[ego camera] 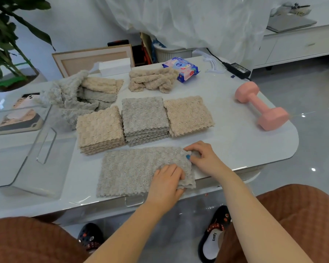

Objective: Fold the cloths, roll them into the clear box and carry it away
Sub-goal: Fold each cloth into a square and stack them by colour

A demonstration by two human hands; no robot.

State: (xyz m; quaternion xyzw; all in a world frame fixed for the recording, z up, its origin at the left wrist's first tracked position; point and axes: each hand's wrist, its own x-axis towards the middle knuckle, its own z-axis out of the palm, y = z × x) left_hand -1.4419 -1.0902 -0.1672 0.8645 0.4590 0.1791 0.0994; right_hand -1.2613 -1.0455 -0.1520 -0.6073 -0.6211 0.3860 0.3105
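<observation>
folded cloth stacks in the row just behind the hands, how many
3: left beige stack, middle grey stack, right beige stack. The looser piles behind are not counted.

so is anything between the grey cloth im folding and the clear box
Nothing visible does. The cloth lies at the near edge, held by the left hand and right hand; only bare table lies between it and the box on the left. The folded stacks sit farther back, off that path.

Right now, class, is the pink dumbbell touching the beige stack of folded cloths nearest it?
Apart. The head view shows bare table between the dumbbell and the beige stack.
</observation>
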